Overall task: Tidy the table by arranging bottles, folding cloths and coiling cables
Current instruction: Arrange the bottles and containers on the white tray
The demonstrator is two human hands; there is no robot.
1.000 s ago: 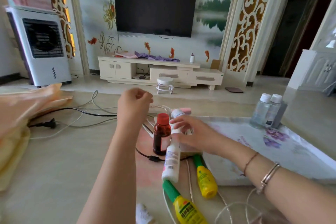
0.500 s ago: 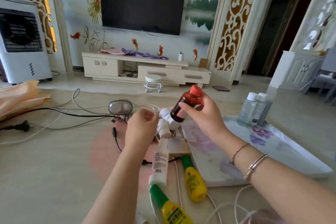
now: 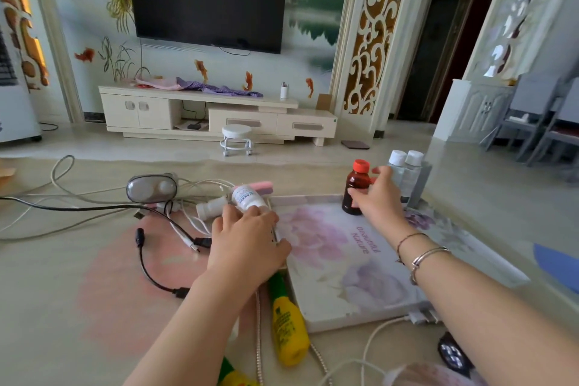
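Note:
My right hand [image 3: 377, 196] grips a brown bottle with a red cap [image 3: 354, 186], which stands upright at the far end of the floral tray [image 3: 344, 263]. Two clear bottles with white caps [image 3: 404, 172] stand just right of it. My left hand [image 3: 247, 240] rests at the tray's left edge, fingers curled around the near end of a lying white bottle [image 3: 246, 197]. A smaller white bottle [image 3: 211, 208] lies beside it. A yellow bottle with a green cap [image 3: 288, 329] lies near my left forearm. Black cables [image 3: 147, 263] and white cables [image 3: 62, 194] sprawl to the left.
A grey oval device [image 3: 152, 188] and a pink item [image 3: 261, 185] lie behind the bottles. A braided white cord [image 3: 258, 341] runs along the yellow bottle. A small digital clock [image 3: 452, 357] sits at the near right, a blue object [image 3: 557, 263] at the right edge.
My right hand carried the brown bottle from mid-air, right and away, down onto the tray beside the clear bottles. My left hand shifted right onto the white bottle.

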